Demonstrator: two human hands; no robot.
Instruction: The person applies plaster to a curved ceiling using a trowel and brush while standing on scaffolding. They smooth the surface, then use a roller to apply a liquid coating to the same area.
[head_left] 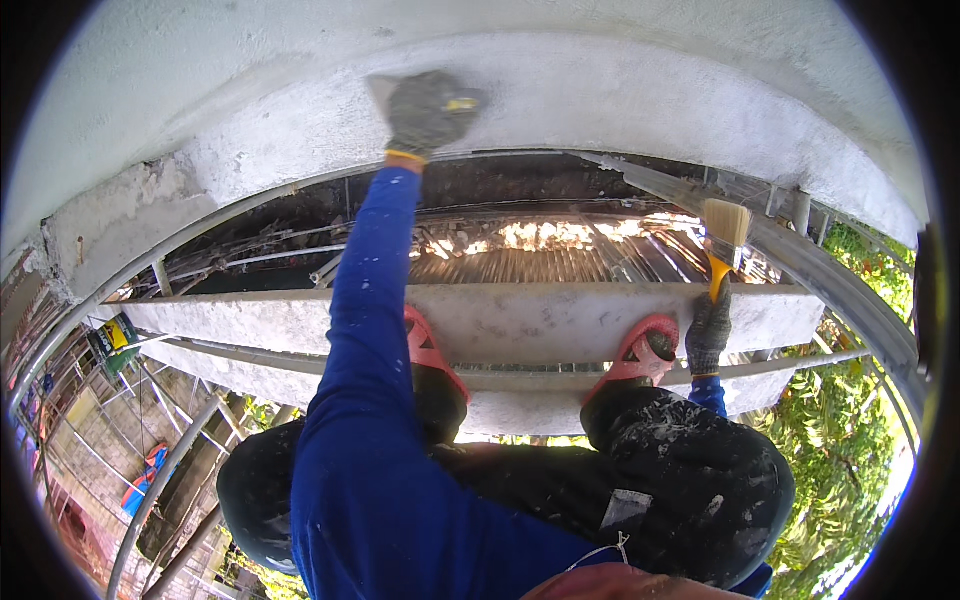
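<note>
1. Head view, far left: black, green and yellow bucket (113,340) near the plank's left end; contents cannot be made out.
2. Left of centre: left hand (434,108) in a dark grey work glove, fingers closed round a flat, grey-bladed scraper (381,92). Both blurred, at the pale plastered wall (620,95); blade contact cannot be told.
3. Centre: long, whitish, flat plank (540,320), with coral-red shoes (648,345) toe-on to it. Open gap between its far edge and the wall's lower edge; debris shows below.
4. Right of centre: right hand (709,325), gloved likewise, closed round the orange-yellow handle of a wide flat paintbrush (727,225). Pale bristles point away from the body, beyond the plank's far edge.
5. Far right: thick grey metal pole (850,285) slants near the brush, narrowing room there; green foliage (850,440) outside it.
</note>
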